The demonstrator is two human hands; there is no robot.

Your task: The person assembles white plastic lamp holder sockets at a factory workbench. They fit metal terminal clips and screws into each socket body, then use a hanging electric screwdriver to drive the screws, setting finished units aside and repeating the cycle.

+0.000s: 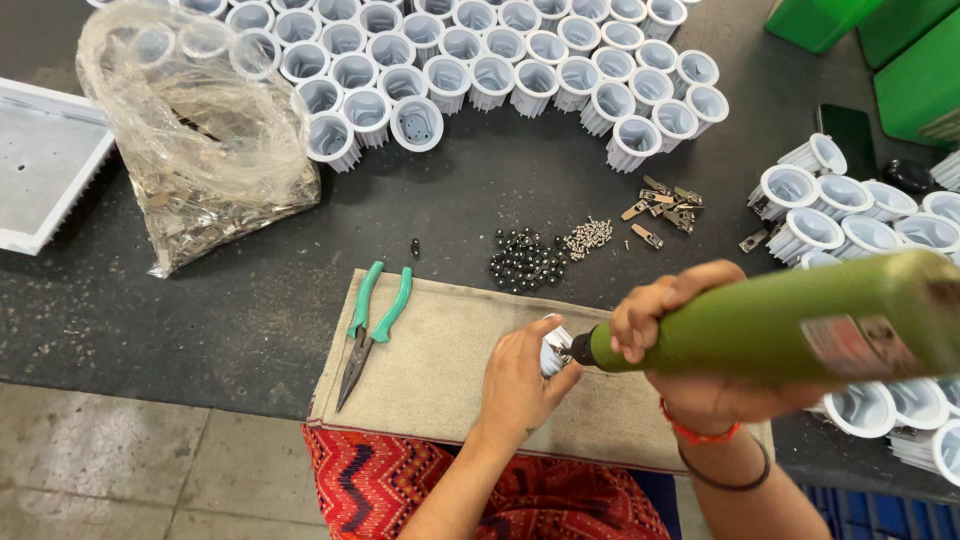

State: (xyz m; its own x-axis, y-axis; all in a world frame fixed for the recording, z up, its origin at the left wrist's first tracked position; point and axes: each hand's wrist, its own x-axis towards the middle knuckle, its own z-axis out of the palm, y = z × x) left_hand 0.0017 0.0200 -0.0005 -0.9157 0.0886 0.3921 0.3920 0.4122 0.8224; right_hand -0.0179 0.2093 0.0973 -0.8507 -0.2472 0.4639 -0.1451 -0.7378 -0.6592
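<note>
My left hand [518, 385] grips a small white ribbed cup-shaped housing [552, 350] over a beige cloth pad [440, 350]. Held level in my right hand [690, 340] is a green electric screwdriver [780, 320], its dark tip [580, 350] pressed against the housing. Much of the housing is hidden behind my left hand's fingers.
Green-handled pliers [370, 330] lie on the pad's left. Black beads [525, 262], small silver screws [588, 236] and metal clips [662, 208] sit on the dark table. Many white housings [500, 60] stand at the back and right [850, 215]. A plastic bag of clips [200, 140] is at the left.
</note>
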